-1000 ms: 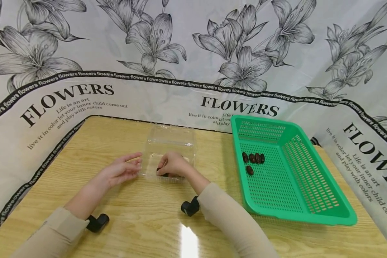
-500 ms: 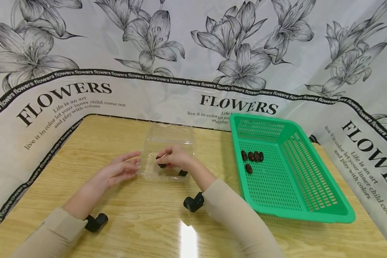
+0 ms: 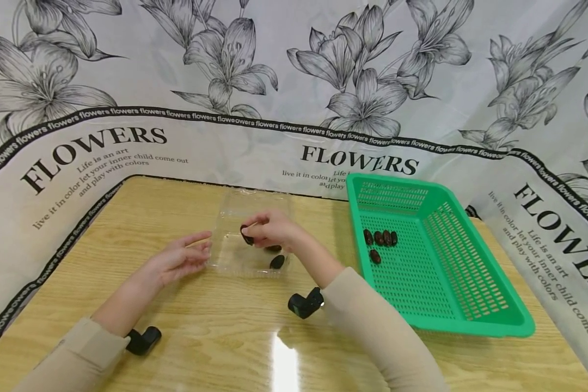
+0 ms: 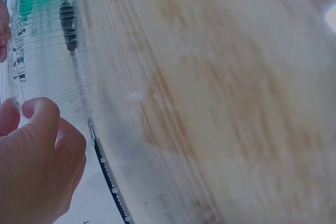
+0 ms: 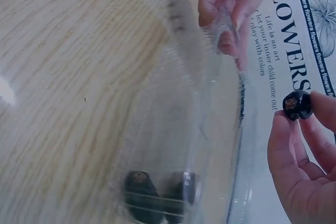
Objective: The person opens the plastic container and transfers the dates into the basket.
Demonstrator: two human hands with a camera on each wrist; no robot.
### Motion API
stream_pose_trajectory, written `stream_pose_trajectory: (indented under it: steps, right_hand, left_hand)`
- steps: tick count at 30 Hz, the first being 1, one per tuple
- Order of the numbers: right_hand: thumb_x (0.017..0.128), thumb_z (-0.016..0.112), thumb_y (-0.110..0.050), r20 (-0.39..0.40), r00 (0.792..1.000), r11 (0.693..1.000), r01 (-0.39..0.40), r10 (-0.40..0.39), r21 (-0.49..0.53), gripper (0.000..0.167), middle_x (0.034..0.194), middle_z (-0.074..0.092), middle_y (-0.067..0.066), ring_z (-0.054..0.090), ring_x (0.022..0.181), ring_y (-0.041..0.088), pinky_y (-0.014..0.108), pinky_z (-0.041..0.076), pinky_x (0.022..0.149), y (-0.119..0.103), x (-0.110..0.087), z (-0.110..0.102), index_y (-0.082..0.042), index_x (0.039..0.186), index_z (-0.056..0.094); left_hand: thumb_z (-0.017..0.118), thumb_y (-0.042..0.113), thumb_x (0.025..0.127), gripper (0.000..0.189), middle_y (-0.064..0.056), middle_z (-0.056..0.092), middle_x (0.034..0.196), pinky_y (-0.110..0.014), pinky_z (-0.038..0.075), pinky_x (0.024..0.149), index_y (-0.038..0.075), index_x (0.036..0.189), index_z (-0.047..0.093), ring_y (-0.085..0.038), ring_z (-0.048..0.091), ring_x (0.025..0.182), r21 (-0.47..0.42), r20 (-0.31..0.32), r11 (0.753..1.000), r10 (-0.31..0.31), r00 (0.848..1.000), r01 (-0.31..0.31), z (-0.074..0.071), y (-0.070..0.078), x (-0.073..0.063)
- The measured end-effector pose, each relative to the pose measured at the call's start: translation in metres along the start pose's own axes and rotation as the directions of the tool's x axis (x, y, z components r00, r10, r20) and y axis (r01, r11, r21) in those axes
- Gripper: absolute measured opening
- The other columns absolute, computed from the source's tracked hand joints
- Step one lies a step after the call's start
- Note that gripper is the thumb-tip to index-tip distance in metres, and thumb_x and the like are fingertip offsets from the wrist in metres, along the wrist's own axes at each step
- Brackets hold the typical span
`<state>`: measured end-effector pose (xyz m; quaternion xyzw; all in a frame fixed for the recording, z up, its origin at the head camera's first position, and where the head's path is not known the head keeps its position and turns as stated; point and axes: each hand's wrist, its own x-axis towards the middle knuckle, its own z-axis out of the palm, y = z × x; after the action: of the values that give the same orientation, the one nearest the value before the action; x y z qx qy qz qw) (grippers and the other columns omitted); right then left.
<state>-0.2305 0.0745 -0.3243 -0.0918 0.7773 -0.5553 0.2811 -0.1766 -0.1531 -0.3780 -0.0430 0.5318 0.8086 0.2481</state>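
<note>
A clear plastic clamshell box (image 3: 235,262) lies with its lid raised on the wooden table. My left hand (image 3: 183,258) pinches the box's left rim; in the right wrist view its thumb and fingers (image 5: 207,3) lie on either side of the edge. Above the box, my right hand (image 3: 276,228) holds a dark date (image 3: 247,235) between thumb and fingertips, seen end-on as a glossy date (image 5: 297,104) in the right wrist view. At the box's right side lie a dark date (image 3: 276,262) and another date (image 3: 274,248), partly hidden by the hand.
To the right stands a green perforated basket (image 3: 441,305) with several dates (image 3: 375,256) near its left wall. A flower-printed cloth (image 3: 245,147) hangs behind the table (image 3: 215,337). Black wrist cameras (image 3: 306,302) sit below both forearms.
My right hand has lifted the date off the box floor and moved it up and away from me. Dates at the box's right side now show. The left hand stays at the rim.
</note>
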Motion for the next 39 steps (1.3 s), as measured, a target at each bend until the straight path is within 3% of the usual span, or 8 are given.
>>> stream_pose_trajectory:
  steps: [7,18,24,28,32,39]
  right_hand:
    - [0.091,0.058,-0.003,0.024,0.999,0.999,0.042,-0.042,0.021,0.031,0.097,0.06,0.011,0.06,0.071,0.017,0.046,0.047,0.087,-0.01,-0.014,-0.012,0.006,0.12,0.056]
    - [0.092,0.052,0.002,0.024,0.996,0.993,0.081,-0.084,0.085,0.034,0.103,0.058,0.011,0.06,0.079,0.014,0.038,0.051,0.082,-0.024,-0.038,-0.037,0.01,0.125,0.05]
    - [0.093,0.051,0.001,0.028,0.995,0.992,0.093,-0.096,0.083,0.037,0.106,0.056,0.011,0.059,0.079,0.014,0.045,0.046,0.09,-0.028,-0.047,-0.047,0.01,0.128,0.047]
    - [0.093,0.05,0.001,0.029,0.993,0.991,0.109,-0.111,0.081,0.039,0.104,0.057,0.009,0.06,0.079,0.013,0.043,0.047,0.088,-0.028,-0.053,-0.053,0.011,0.13,0.044]
    - [0.093,0.05,0.0,0.023,0.993,0.99,0.114,-0.116,0.077,0.038,0.105,0.058,0.009,0.06,0.083,0.014,0.043,0.047,0.088,-0.027,-0.06,-0.06,0.011,0.129,0.045]
    - [0.094,0.052,-0.003,-0.029,0.993,0.991,0.114,-0.112,0.064,0.034,0.112,0.057,0.012,0.061,0.089,0.017,0.045,0.046,0.09,-0.025,-0.074,-0.084,0.008,0.126,0.048]
  left_hand:
    - [0.052,-0.01,0.089,0.076,-0.004,0.042,0.113,-0.02,0.044,0.069,-0.001,0.148,0.007,-0.007,0.053,0.084,-0.001,0.008,1.0,0.003,1.0,-0.003,-0.002,-0.002,0.0]
    - [0.055,-0.009,0.088,0.078,-0.006,0.04,0.115,-0.02,0.045,0.07,-0.001,0.148,0.006,-0.009,0.052,0.089,-0.025,0.015,1.0,-0.001,1.0,0.002,-0.003,-0.002,0.0]
    - [0.052,-0.011,0.089,0.076,-0.007,0.039,0.116,-0.02,0.045,0.07,-0.001,0.148,0.006,-0.008,0.052,0.088,-0.027,0.011,1.0,-0.001,1.0,0.002,-0.002,-0.001,-0.001]
    - [0.049,-0.009,0.091,0.072,-0.006,0.038,0.118,-0.02,0.045,0.069,-0.001,0.148,0.006,-0.008,0.053,0.085,0.0,0.014,1.0,0.002,1.0,-0.002,-0.002,-0.001,-0.001]
    - [0.055,-0.007,0.088,0.077,-0.005,0.04,0.115,-0.02,0.044,0.069,-0.001,0.148,0.007,-0.008,0.052,0.085,0.003,0.014,1.0,0.0,1.0,0.0,-0.004,-0.003,-0.001]
    - [0.045,-0.011,0.091,0.071,-0.006,0.039,0.114,-0.02,0.045,0.07,-0.001,0.148,0.004,-0.009,0.052,0.086,-0.036,0.024,0.999,0.005,1.0,-0.004,-0.001,0.0,-0.002]
